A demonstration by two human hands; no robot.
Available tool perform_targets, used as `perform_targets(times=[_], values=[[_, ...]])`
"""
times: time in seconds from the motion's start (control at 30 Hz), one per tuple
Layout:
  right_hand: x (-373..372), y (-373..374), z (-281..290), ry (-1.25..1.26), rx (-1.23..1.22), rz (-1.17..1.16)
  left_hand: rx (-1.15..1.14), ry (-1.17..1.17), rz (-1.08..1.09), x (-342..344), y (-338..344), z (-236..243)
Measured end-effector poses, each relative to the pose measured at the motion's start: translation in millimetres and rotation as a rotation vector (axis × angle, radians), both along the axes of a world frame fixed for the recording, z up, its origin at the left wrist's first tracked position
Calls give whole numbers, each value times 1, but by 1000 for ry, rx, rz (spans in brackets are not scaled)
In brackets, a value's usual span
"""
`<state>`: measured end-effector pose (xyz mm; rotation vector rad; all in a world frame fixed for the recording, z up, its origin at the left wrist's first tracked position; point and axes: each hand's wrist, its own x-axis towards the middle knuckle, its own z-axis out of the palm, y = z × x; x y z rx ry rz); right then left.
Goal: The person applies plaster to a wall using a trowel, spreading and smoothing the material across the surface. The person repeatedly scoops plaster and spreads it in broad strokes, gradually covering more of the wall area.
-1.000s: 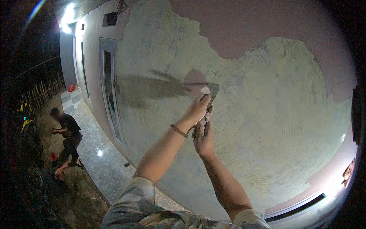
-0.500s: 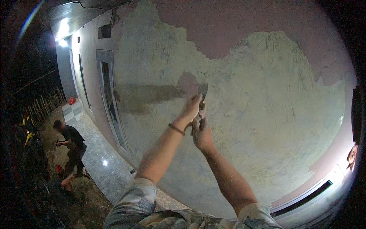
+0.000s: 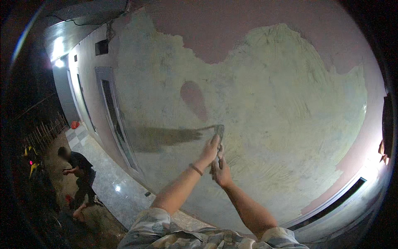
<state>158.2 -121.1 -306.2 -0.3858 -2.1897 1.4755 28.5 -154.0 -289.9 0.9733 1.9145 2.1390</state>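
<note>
Pale green plastered wall (image 3: 265, 103) with bare pink patches fills my view. Both my hands close around a flat grey metal trowel (image 3: 219, 133): left hand (image 3: 210, 150) by the blade, right hand (image 3: 221, 172) lower on its handle. Its long axis stands nearly upright, blade pointing up against the wall.

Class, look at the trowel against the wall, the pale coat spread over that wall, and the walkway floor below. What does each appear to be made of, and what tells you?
Trowel: probably metal blade; thin, flat, grey.
Pale coat: likely plaster or putty; matte, with sweeping stroke marks over the pink wall.
Walkway floor: seemingly polished tile or stone; glossy, reflecting lamp light.
</note>
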Motion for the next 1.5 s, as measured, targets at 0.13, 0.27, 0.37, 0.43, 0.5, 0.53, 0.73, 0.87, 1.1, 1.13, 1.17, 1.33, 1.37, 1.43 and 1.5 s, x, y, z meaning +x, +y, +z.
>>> perform_targets(times=[0.13, 0.27, 0.37, 0.43, 0.5, 0.53, 0.73, 0.87, 1.1, 1.13, 1.17, 1.33, 1.37, 1.43, 1.5], values=[[57, -6, -53, -94, -250, -16, -126, -300, -258, 50, 4, -56], [56, 25, -19, 54, -252, -33, -75, 166, -150, 54, 29, 1], [59, 45, 12, 110, -241, -43, 61, -22, -223, 60, 53, 44], [69, 43, 12, 109, -262, -52, 16, -90, -242, 76, 55, 47], [82, 34, -5, 112, -301, -60, -77, 55, -167, 97, 49, 35], [82, 31, -13, 195, -198, -175, -104, 99, -130, 104, 48, 31], [67, 68, -26, 492, 91, -237, -17, 704, -36, 107, 78, 68], [78, 62, -21, 454, -256, -162, -182, 417, -138, 123, 81, 78], [95, 44, -16, 464, -356, -167, -264, 227, -246, 130, 79, 60], [96, 47, -13, 439, -393, -164, -220, 241, -225, 127, 82, 60], [97, 48, -10, 386, -384, -178, -131, 275, -204, 125, 83, 61], [107, 42, 4, 215, -435, -209, -417, 42, -230, 137, 74, 62], [110, 43, 7, 273, -414, -184, -263, 192, -190, 139, 73, 65], [108, 49, 15, 416, -241, -211, -114, 354, -160, 136, 79, 78], [105, 59, 20, 419, -284, -136, -150, 196, -236, 131, 88, 87]])
